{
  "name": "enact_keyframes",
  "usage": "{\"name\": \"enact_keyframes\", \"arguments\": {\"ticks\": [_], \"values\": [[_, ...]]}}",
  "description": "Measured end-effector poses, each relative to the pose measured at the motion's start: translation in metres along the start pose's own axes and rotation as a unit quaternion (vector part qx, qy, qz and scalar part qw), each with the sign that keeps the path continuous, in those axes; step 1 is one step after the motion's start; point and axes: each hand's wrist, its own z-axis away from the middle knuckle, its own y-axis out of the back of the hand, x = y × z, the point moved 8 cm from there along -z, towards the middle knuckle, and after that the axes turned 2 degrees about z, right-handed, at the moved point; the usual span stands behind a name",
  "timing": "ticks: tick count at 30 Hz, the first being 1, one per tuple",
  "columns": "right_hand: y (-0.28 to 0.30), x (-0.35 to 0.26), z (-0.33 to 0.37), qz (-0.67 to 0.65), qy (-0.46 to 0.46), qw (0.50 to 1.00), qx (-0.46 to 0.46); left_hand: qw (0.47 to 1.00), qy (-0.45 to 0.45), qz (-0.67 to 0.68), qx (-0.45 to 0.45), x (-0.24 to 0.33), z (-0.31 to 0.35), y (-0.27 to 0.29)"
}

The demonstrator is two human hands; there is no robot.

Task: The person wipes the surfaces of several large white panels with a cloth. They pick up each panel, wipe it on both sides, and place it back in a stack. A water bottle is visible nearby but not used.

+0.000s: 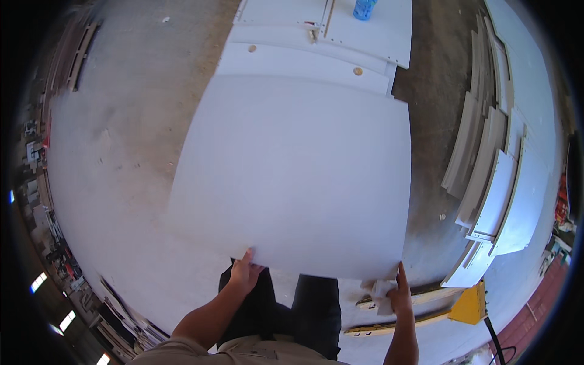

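Note:
A large plain white panel [292, 176] spreads out in front of me, its near edge at my waist. My left hand [245, 274] is closed on that edge, left of the panel's middle, thumb on top and fingers mostly hidden underneath. At the near right corner my right hand [399, 295] grips the panel's edge, one finger pointing up along the side. A crumpled whitish cloth [379, 294] hangs from this same hand, just under the corner. Beyond the panel's far edge lie other white boards [292, 61], partly covered by it; two round holes show in one.
A blue bottle [364, 8] stands on the far boards. Stacks of white and grey boards [493, 176] lie on the right. At the lower right is a yellow pallet jack [469, 303] with its forks near my right hand. Long dark strips [82, 58] lie at the far left.

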Motion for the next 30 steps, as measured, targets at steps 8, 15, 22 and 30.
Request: {"name": "enact_keyframes", "arguments": {"ticks": [8, 15, 22, 30], "values": [[0.044, -0.085, 0.140, -0.108, 0.159, 0.980, -0.048, 0.995, -0.054, -0.035, 0.071, 0.066, 0.218, -0.045], [0.035, -0.217, 0.091, -0.117, 0.412, 0.904, -0.024, 0.980, -0.077, -0.148, 0.110, 0.120, 0.257, -0.094], [0.066, -0.263, 0.044, 0.039, 0.437, 0.896, 0.064, 0.884, -0.467, 0.004, 0.014, 0.274, 0.211, -0.035], [0.048, -0.328, -0.011, -0.209, 0.357, 0.902, 0.123, 0.869, -0.478, 0.066, -0.114, 0.436, 0.052, -0.123]]}}
